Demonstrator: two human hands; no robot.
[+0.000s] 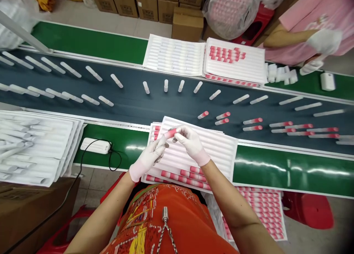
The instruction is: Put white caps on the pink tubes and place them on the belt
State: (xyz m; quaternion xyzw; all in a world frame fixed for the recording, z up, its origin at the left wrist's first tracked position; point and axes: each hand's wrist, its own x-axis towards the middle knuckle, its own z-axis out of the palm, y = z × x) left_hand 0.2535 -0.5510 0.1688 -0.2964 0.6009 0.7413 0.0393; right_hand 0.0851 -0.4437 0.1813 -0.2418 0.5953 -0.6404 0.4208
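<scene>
Both of my hands wear white gloves and meet over a white ridged tray [212, 147] at the bench edge. Between them is a small red-and-white tube [170, 133]. My left hand [151, 156] grips its pale lower end, and my right hand [189, 140] has its fingers closed at the red end. Several similar red-and-white tubes [185, 179] lie in the tray's grooves nearest my body. More red ends show at the tray's left side, partly under the upper sheet.
A dark conveyor belt [132, 103] beyond the tray carries several white and red-tipped tubes. At left are stacked trays of white tubes [16, 147] and a white power strip [96, 146] with a cable. Across the belt, a gloved co-worker [306, 32] sits near filled trays [235, 68].
</scene>
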